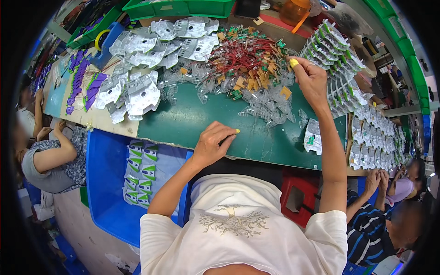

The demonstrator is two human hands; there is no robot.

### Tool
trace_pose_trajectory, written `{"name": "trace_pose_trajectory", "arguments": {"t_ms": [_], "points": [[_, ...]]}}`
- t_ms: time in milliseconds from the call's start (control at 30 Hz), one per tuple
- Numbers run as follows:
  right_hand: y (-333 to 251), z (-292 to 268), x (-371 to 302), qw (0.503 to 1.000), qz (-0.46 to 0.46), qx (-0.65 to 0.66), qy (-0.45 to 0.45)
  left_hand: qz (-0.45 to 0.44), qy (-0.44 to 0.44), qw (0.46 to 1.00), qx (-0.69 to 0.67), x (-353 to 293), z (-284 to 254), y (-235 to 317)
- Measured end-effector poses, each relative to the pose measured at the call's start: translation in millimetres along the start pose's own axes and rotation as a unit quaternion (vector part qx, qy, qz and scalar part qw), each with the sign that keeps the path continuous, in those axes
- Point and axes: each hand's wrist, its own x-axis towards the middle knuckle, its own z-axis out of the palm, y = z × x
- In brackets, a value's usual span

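My left hand [213, 143] is over the front edge of the green tabletop [183, 112], fingers curled together, with a yellow cover on one fingertip. Whatever lies between those fingers is hidden. Farther out, my right hand [312, 83] is raised beside a heap of red wires and small green and tan boards [243, 57]. Its fingers are pinched, a yellow cover on one tip; what they grip is too small to tell. Loose clear plastic pieces [270, 106] lie between the hands. Near my right forearm rests one white shell [313, 137] with a green part in it.
White shells [142, 94] are piled at left, beside purple parts [81, 82]. Nested white-and-green shells [332, 50] stand in a row at right. A blue bin [103, 201] below holds white-and-green pieces [140, 172]. A red stool [298, 192] is under the table. People sit on both sides.
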Motion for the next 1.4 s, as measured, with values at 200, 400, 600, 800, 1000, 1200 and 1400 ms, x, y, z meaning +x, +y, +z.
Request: {"name": "trace_pose_trajectory", "arguments": {"t_ms": [200, 400, 600, 800, 1000, 1200, 1400], "points": [[-21, 22, -44, 0.966, -0.135, -0.185, -0.116, -0.049, 0.022, 0.997, -0.056, -1, -4, 3], [-47, 28, -95, 0.941, -0.219, -0.196, -0.169, -0.178, 0.043, 0.921, -0.344, 16, -19, 52], [-51, 29, -114, 0.920, -0.186, -0.279, -0.202, -0.178, 0.066, 0.931, -0.312, 22, -11, 63], [-52, 29, -106, 0.926, -0.328, -0.143, -0.118, -0.167, 0.087, 0.933, -0.307, 18, -6, 62], [-52, 49, -122, 0.978, -0.146, 0.050, -0.142, -0.196, 0.103, 0.906, -0.360, 16, -7, 61], [-48, 66, -136, 0.985, -0.006, 0.099, -0.142, -0.221, 0.111, 0.895, -0.372, 6, 5, 50], [-38, 68, -134, 0.970, -0.059, 0.124, -0.201, -0.248, 0.074, 0.901, -0.349, -7, -10, 50]]}}
